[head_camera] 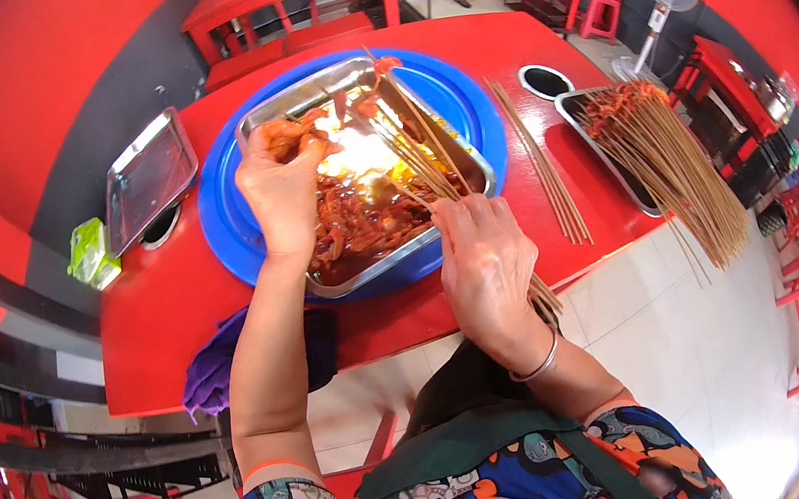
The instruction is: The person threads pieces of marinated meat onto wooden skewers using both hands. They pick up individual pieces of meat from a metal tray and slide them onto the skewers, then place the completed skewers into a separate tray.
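Note:
A steel tray [484,170] of raw marinated meat strips [361,217] in dark red sauce sits within a blue plastic basin [234,226]. Over the tray's left side, my left hand [281,182] pinches a strip of the meat [300,128] between thumb and fingers. My right hand [488,260] is closed around several bamboo skewers [418,160] near the tray's right front corner. Their upper ends reach over the meat, and some carry meat [367,106] at the tips. A bright glare hides the tray's middle.
Loose bamboo skewers [544,170] lie on the red table [155,350]. At right, a tray [610,153] holds many meat skewers [627,106], their sticks overhanging the edge. Another steel tray [150,169], a green-topped package [91,252] and a purple cloth [214,365] are at left.

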Tool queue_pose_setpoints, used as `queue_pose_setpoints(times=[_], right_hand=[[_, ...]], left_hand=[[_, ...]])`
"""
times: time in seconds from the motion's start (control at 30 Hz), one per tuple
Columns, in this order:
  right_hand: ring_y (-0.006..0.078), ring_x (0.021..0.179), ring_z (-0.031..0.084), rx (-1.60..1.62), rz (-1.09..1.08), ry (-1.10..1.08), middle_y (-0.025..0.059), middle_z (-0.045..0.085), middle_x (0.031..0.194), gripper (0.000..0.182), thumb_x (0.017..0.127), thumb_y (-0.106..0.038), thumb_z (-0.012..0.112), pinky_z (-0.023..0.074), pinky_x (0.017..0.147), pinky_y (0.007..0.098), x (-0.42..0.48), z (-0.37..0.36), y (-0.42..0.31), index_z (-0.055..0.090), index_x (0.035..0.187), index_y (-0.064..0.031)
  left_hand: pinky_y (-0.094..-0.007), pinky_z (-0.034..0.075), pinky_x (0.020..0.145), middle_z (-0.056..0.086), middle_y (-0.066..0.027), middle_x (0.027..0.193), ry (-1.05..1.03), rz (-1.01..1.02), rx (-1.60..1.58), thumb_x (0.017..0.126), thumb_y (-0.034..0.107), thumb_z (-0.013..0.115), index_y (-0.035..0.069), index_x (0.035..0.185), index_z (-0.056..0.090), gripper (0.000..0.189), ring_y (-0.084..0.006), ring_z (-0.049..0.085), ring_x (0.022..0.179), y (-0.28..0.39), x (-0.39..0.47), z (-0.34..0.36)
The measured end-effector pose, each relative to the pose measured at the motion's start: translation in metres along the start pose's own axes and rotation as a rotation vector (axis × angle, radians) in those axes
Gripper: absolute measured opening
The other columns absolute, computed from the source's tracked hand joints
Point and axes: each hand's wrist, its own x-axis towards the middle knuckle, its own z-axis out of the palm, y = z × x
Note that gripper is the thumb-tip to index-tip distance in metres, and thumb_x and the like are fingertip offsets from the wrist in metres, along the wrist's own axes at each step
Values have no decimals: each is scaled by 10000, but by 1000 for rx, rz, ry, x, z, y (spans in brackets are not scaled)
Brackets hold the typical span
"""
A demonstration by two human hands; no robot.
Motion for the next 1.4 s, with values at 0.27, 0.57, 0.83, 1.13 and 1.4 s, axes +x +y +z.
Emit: queue_pose_setpoints(times=[0.27, 0.57, 0.83, 1.13, 1.4], right_hand=[[351, 909, 662, 165, 38, -116, 139, 651, 1027, 247, 817, 16, 665, 539, 737, 425, 33, -48, 64, 700, 1046, -69], [379, 900, 673, -147, 133, 69, 166, 691, 1000, 259, 849, 1, 618, 541, 796, 448, 32, -151, 186, 688, 1091, -59], [372, 990, 667, -292, 372, 47, 174, 701, 1033, 258, 865, -34, 623, 528, 856, 449, 27, -220, 306, 735, 1094, -69], [361, 1028, 649, -624, 247, -366, 126, 665, 1131, 295, 863, -88, 571, 526, 840, 462, 24, -198, 349, 710, 1121, -62], [319, 951, 656, -754, -118, -212, 148, 669, 989, 223, 882, -253, 677, 572, 754, 451, 54, -158, 253, 661, 922, -34]], left_hand=[[-254, 562, 703, 712, -107, 1000, -290, -96, 51, 879, 61, 755, -25, 1070, 638, 240, -156, 701, 855, -37, 18, -16], [-291, 535, 764, 712, -110, 929, -356, 6, 342, 892, 89, 731, -29, 1030, 656, 197, -165, 680, 853, -50, 32, -32], [-314, 528, 782, 718, -152, 936, -449, 31, 468, 895, 115, 719, -52, 1015, 653, 216, -208, 690, 859, -63, 30, -28], [-311, 523, 626, 719, -129, 864, -558, -80, 476, 879, 105, 718, -51, 966, 654, 191, -181, 663, 710, -72, 27, -31], [-369, 520, 697, 716, -188, 838, -533, 96, 599, 846, 92, 711, -59, 931, 649, 183, -290, 692, 761, -48, 18, -21]])
